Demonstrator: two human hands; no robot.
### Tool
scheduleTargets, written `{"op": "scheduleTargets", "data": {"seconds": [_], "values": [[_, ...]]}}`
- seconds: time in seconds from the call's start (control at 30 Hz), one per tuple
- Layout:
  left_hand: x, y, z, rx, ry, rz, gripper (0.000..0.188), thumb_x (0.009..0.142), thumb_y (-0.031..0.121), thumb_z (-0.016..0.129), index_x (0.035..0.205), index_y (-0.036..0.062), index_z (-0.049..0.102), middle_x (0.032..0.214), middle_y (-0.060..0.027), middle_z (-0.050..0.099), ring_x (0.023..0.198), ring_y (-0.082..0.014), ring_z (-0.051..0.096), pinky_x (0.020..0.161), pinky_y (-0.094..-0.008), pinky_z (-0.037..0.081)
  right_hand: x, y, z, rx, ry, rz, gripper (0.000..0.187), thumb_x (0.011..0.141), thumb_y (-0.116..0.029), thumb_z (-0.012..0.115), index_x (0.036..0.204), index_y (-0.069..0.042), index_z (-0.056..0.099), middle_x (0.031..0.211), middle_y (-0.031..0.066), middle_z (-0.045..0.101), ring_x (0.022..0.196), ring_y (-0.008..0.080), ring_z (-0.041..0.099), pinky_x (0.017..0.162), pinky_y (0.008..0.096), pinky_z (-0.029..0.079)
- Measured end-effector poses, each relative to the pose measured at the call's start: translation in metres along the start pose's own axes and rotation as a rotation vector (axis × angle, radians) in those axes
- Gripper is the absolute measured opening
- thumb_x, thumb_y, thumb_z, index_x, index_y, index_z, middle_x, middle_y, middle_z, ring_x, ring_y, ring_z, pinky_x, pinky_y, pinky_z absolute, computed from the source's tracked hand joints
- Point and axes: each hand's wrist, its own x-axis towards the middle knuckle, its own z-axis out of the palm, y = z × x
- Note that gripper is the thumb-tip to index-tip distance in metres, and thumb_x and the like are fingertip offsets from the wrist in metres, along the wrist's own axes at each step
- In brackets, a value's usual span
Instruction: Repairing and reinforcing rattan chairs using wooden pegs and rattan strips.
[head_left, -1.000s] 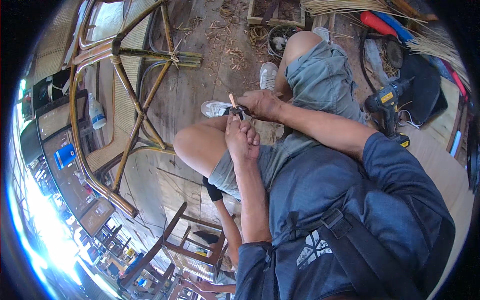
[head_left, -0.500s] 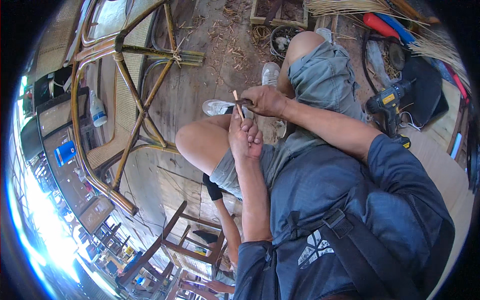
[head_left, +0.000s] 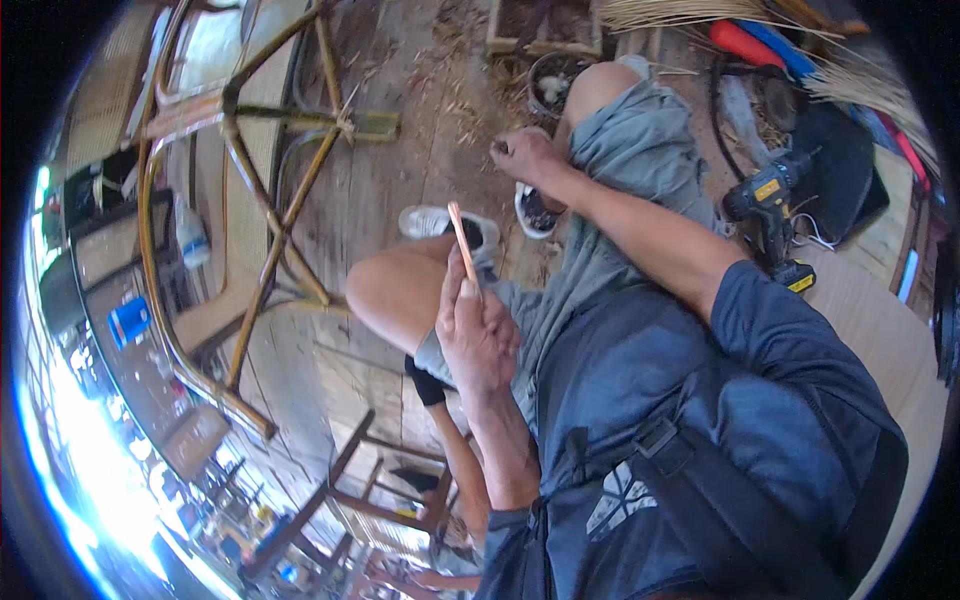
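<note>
My left hand is closed round a thin, pale wooden stick, which points up and away past the fingertips. Its upper end looks freshly cut and orange-pink. Farther off, beside my right knee, my right hand is curled into a fist, apart from the stick. At its fingers shows a small dark end of what looks like a knife; the hand covers most of it.
A cane chair frame lies on the left. Wood shavings litter the floor near a wooden box and a bucket. To the right are a cordless drill and rattan strands. Another person's arm shows at lower left.
My right hand has moved up and away from the stick, where the dark blade had been against it. The left hand has turned slightly and dropped a little, still holding the stick.
</note>
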Motion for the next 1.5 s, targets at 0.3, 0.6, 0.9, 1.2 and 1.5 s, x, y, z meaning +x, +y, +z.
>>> {"op": "scheduleTargets", "data": {"seconds": [0.3, 0.6, 0.9, 1.2, 1.5], "values": [[0.079, -0.007, -0.044, -0.093, -0.192, -0.309, 0.044, 0.091, 0.033, 0.039, 0.122, 0.0016, 0.045, 0.075, -0.0029, 0.053, 0.05, -0.0079, 0.043, 0.042, -0.0213, 0.036, -0.021, -0.037, -0.051, 0.814, -0.479, -0.034, 0.031, 0.081, -0.036, 0.063, 0.075, -0.005, 0.062, 0.059, 0.0024, 0.053, 0.055, 0.0073, 0.05, 0.047, 0.0262, 0.04], [0.112, -0.038, -0.008, 0.388, 0.137, 0.144, 0.035, 0.092, 0.026, 0.046, 0.118, 0.0035, 0.049, 0.084, -0.0017, 0.054, 0.07, -0.0081, 0.049, 0.055, -0.0222, 0.043, -0.034, -0.04, -0.038, 1.578, -0.558, 0.711, 0.027, 0.087, -0.037, 0.054, 0.077, -0.013, 0.046, 0.058, -0.0038, 0.041, 0.049, 0.0113, 0.043, 0.042, 0.0263, 0.035], [0.115, -0.031, -0.01, 0.176, 0.124, 0.217, 0.019, 0.093, 0.019, 0.043, 0.098, 0.002, 0.052, 0.069, 0.0014, 0.049, 0.057, -0.0065, 0.044, 0.05, -0.022, 0.037, -0.033, -0.02, -0.029, 0.609, -0.372, 0.117, 0.033, 0.081, -0.03, 0.058, 0.09, 0.003, 0.059, 0.075, 0.012, 0.064, 0.067, 0.0265, 0.062, 0.06, 0.0333, 0.048], [0.105, -0.025, -0.014, -0.146, -0.014, -0.021, 0.014, 0.09, 0.013, 0.04, 0.099, 0.0094, 0.05, 0.061, 0.0036, 0.037, 0.048, -0.0072, 0.034, 0.045, -0.0227, 0.032, -0.037, -0.046, -0.048, 0.075, -0.203, -0.605, 0.021, 0.075, -0.019, 0.057, 0.091, -0.006, 0.054, 0.086, 0.0159, 0.06, 0.085, 0.0344, 0.058, 0.071, 0.0422, 0.047], [0.097, -0.051, -0.007, -0.203, 0.057, -0.084, 0.016, 0.088, 0.014, 0.044, 0.102, 0.0119, 0.052, 0.057, 0.0048, 0.04, 0.041, -0.0061, 0.036, 0.035, -0.0212, 0.026, 0.01, 0.001, -0.03, -0.114, 0.038, -0.276, 0.017, 0.076, -0.02, 0.056, 0.086, -0.006, 0.057, 0.083, 0.0165, 0.061, 0.08, 0.0352, 0.06, 0.067, 0.0443, 0.047]]}}
